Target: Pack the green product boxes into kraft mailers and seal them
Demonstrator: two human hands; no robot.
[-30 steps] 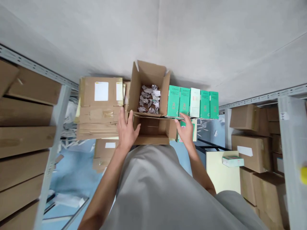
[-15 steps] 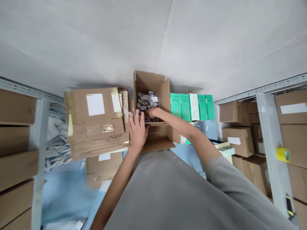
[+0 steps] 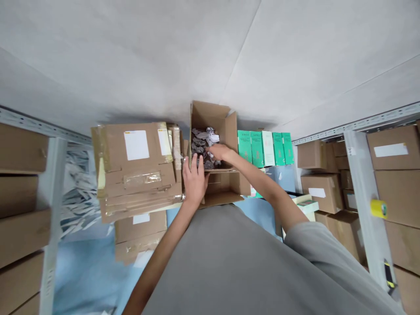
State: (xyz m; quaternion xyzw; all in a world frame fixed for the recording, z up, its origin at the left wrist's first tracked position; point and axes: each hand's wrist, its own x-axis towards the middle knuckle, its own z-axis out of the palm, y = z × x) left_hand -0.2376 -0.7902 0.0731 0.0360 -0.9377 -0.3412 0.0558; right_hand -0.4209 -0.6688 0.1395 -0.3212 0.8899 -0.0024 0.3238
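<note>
An open cardboard box (image 3: 210, 114) stands in front of me with crumpled paper (image 3: 201, 141) inside. My left hand (image 3: 194, 180) lies flat, fingers apart, on the box's near left edge and flap. My right hand (image 3: 219, 151) reaches into the box and rests on the crumpled paper; its fingers are curled down into the paper, and I cannot make out whether they hold any. A row of green cartons (image 3: 263, 148) stands just right of the box.
A stack of flattened taped cardboard boxes (image 3: 138, 166) sits left of the open box. Metal shelving with brown boxes flanks both sides (image 3: 22, 192) (image 3: 390, 170). A yellow tape roll (image 3: 379, 208) hangs on the right upright. Blue floor (image 3: 85, 262) shows below.
My right hand went from beside the green cartons into the open box onto the crumpled paper. My left hand stayed on the box's left edge. The view shifted slightly.
</note>
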